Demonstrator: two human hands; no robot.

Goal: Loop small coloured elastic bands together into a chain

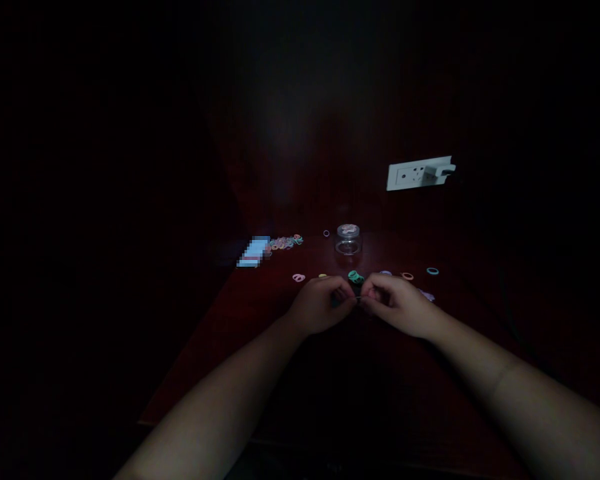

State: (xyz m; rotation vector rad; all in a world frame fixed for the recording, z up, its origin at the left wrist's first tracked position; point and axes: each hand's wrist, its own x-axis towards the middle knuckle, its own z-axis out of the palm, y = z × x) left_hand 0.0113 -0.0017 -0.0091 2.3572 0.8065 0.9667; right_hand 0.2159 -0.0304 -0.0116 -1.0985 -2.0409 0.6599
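Observation:
My left hand (325, 303) and my right hand (397, 303) meet low over the dark red table. Both are closed in a pinch, fingertips almost touching. Between them runs a thin, pale strand (359, 297), which looks like a small hair tie; most of it is hidden by the fingers. Just beyond lie green hair ties (355, 277), with pink ones (299, 277) and a partly covered yellow one (323, 276) to the left. Past my right hand are an orange hair tie (407, 276), a teal one (433, 271) and purple ones (427, 295).
A clear lidded jar (349, 241) stands behind the row of hair ties. At the back left, a mixed pile of hair ties (283, 243) lies beside a lit, blurred-out screen (253, 252). A wall socket (420, 173) holds a plug. The surroundings are very dark.

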